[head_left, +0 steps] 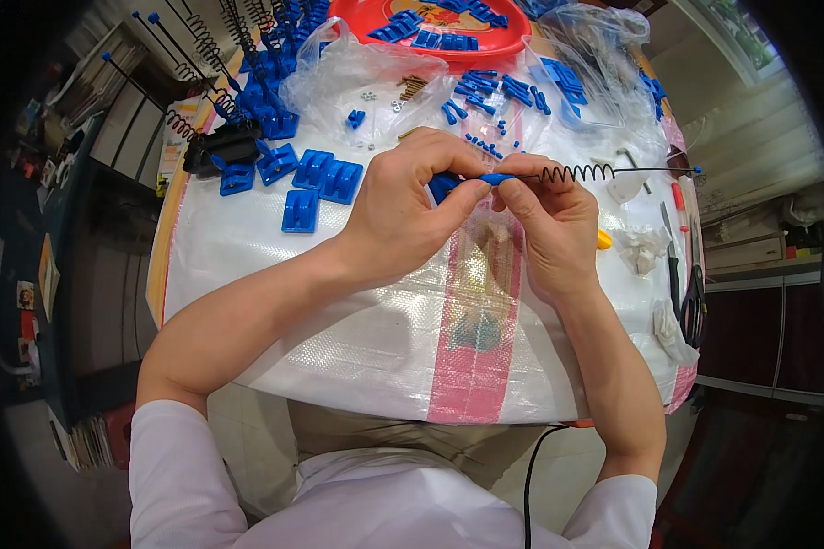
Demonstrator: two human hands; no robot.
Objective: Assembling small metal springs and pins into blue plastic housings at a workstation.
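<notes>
Above the middle of the covered table, my two hands meet on a small blue plastic part. My left hand (396, 209) is closed on its wider blue base (442, 186), much of which the fingers hide. My right hand (559, 231) pinches the slim blue stem (494, 179) where a black coil spring (578, 173) joins it. From the spring a thin black rod (654, 169) runs out to the right and ends in a blue tip (697, 171). Left of my hands lie several blue brackets (342, 181) on the sheet.
Finished-looking blue pieces with springs (263, 87) crowd the back left. A red basin (503, 38) with blue parts stands at the back. Small blue pegs (478, 84), brass screws (413, 87) and clear bags (339, 78) lie beyond my hands. Scissors (694, 306) rest at the right edge.
</notes>
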